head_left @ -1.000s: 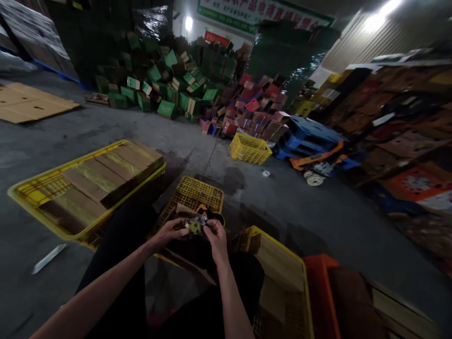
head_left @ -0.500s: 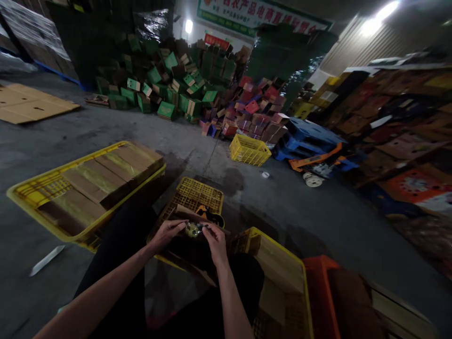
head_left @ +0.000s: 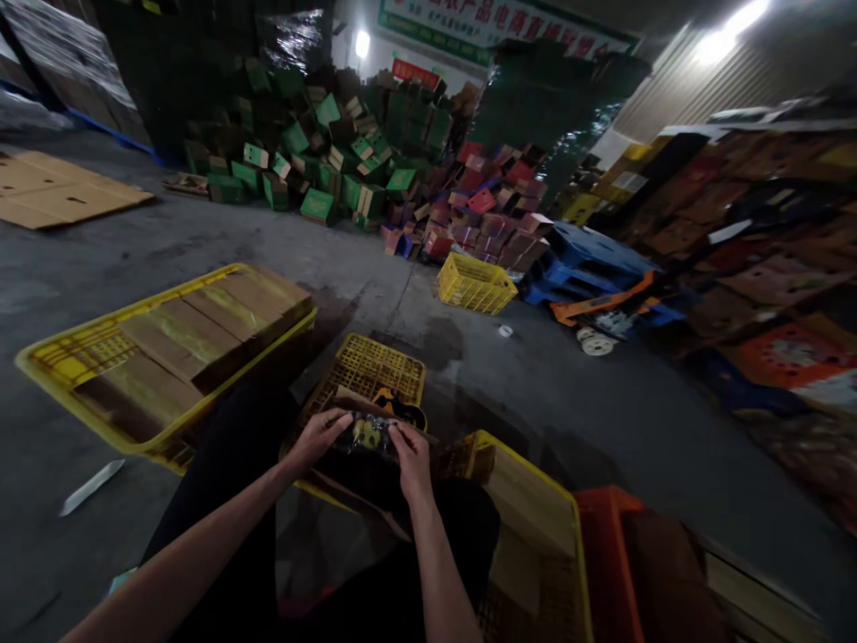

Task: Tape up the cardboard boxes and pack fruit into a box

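Dim warehouse with a grey concrete floor (head_left: 201, 241); both hands met low centre over the person's lap; left hand (head_left: 320, 436) and right hand (head_left: 410, 455) each pinched a small wrapped yellow item (head_left: 367, 433) between them, fingers closed on its shiny clear wrap from either side; what the item was, too dark and small to tell; item sat just above a piece of brown cardboard and the near edge of a yellow mesh crate (head_left: 375, 366), which lay directly beyond the grip; a dark orange-marked object lay in that crate just past the right fingertips; to the left of the grip, close by, a big yellow crate (head_left: 40, 375) held flat cardboard pieces; to the right and nearer the person, another yellow bin (head_left: 536, 469), with an orange crate (head_left: 603, 536) touching its far side; well beyond the grip, a small yellow basket (head_left: 474, 284) on the floor, a white tape roll (head_left: 504, 330) near it; far beyond, a heap of green boxes (head_left: 321, 170) and red boxes (head_left: 482, 214); blue pallets (head_left: 589, 250) far right; flat cardboard sheets (head_left: 54, 187) far left.
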`<state>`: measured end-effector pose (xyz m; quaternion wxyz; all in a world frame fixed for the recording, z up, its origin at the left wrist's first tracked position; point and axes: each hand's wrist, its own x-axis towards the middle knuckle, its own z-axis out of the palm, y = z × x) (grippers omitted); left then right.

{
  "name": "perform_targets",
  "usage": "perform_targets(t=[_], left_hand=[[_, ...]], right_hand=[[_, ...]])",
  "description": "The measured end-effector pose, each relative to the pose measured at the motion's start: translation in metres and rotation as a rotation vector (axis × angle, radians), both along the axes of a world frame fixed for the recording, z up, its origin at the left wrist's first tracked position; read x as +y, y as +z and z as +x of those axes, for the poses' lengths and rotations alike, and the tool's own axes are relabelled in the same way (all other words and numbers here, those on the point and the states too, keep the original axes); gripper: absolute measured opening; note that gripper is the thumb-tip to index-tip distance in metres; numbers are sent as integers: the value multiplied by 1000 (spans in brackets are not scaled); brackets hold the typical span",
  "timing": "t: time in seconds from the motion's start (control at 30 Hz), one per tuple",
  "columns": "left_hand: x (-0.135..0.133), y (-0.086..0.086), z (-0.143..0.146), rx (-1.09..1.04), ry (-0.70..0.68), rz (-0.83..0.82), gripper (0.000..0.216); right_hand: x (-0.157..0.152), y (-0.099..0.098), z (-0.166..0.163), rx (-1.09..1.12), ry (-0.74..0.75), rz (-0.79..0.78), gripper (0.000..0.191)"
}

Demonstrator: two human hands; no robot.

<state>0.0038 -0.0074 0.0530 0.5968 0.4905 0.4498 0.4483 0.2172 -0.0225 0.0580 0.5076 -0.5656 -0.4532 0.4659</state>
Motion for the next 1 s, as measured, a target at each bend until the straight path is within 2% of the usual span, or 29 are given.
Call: perform_targets(t=[0.17, 0.27, 0.37, 0.5, 0.57, 0.73, 0.83, 1.0], left_hand=[[-5, 4, -1, -215, -174, -54, 84], [-6, 2, -2, -293, -309, -34, 86], [-6, -1, -3, -304, -361, -41, 86], [-8, -5, -4, -233, -345, -52, 87], [-8, -7, -3, -211, -291, -67, 80], [-6, -7, -2, -136, -117, -118, 67], [-5, -6, -2, -94, -120, -84, 64], [-8, -4, -2, -35, -187, -76, 59]], right_hand=[[-1, -1, 5, -31, -33, -20, 36], [-2, -2, 6, -72, -23, -23, 36], [-2, -2, 6, -80, -35, -18, 37], [-3, 3, 4, 4, -25, 5, 46], [-5, 8, 3, 39, -10, -6, 52], [-9, 21, -1, 109, 128, -76, 48], [-10, 24, -3, 44, 177, -37, 44], [-9, 24, -2, -76, 123, -42, 37]])
